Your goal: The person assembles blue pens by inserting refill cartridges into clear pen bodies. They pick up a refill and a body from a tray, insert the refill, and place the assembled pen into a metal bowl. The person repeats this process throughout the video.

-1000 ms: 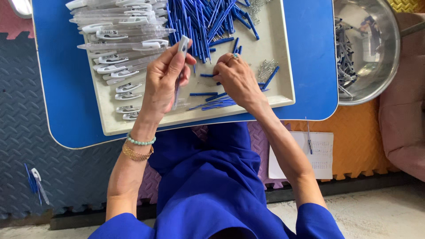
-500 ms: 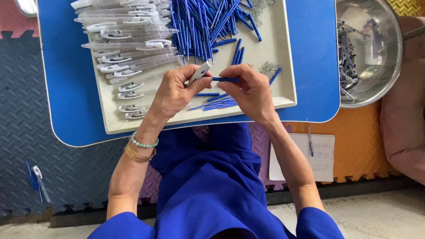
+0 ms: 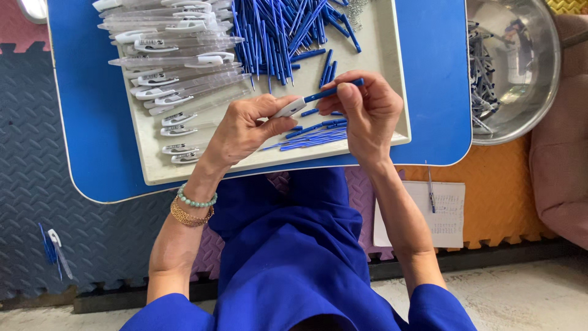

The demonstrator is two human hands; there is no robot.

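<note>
Pen (image 3: 306, 101), one, white clip end and blue barrel, held level between both hands just above the near part of the tray.

Table (image 3: 435, 73): blue top, rounded corners, bearing the tray.

Steel bowl (image 3: 533, 86): round, to the right of the table, holding a heap of dark pen parts.

Tray (image 3: 392, 55): cream, shallow, rectangular. Left half stacked with clear pen casings with white clips (image 3: 177, 61); centre piled with blue refills (image 3: 282, 30); a few loose blue pieces (image 3: 312, 132) near the front rim.

Paper sheet (image 3: 441, 211): on the orange floor mat, right of the person's knee, a pen lying across it.

Left hand (image 3: 242, 132): closed on the white clip end, thumb on top; bead bracelet and gold bangle at the wrist.

Right hand (image 3: 367, 110): fingers pinched on the blue barrel end.
</note>
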